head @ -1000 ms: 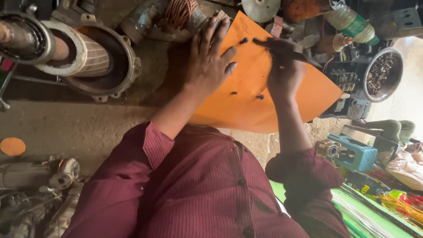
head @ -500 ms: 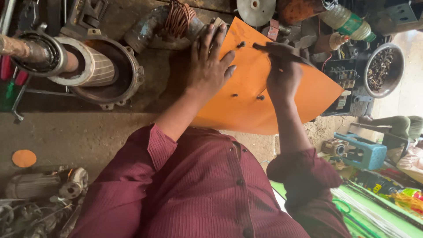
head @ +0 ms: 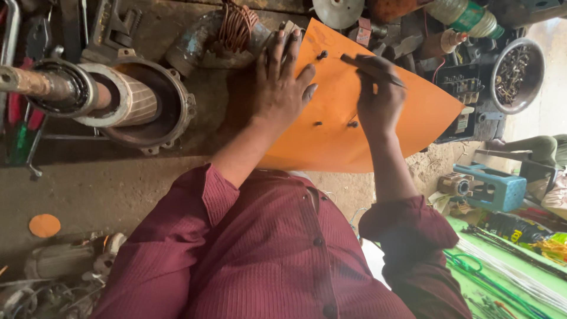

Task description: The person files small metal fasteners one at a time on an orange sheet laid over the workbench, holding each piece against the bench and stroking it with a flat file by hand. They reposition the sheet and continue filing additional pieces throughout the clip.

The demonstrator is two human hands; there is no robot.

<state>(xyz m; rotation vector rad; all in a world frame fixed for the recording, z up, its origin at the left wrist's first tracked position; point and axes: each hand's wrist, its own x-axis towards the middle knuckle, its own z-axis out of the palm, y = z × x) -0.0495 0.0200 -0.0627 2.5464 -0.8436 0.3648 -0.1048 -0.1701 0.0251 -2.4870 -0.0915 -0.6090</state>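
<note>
Hidden and cut-off areas, head view

The left hand (head: 282, 88) covers part of the orange sheet (head: 348, 127); the sheet's near edge is hidden behind the maroon shirt (head: 266, 254). The metal disc (head: 338, 10) is cropped by the top edge. The bowl (head: 515, 74) contents are too small to identify.

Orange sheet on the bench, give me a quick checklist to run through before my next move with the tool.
1. Left hand flat on the orange sheet, pinning it: ok.
2. Right hand has a grip on the thin dark tool: ok.
3. Tool tip in contact with the sheet: cannot tell.
4. Left fingers clear of the tool: ok, they lie apart.
5. Sheet fully supported: not ok, its right corner overhangs the clutter.
</note>
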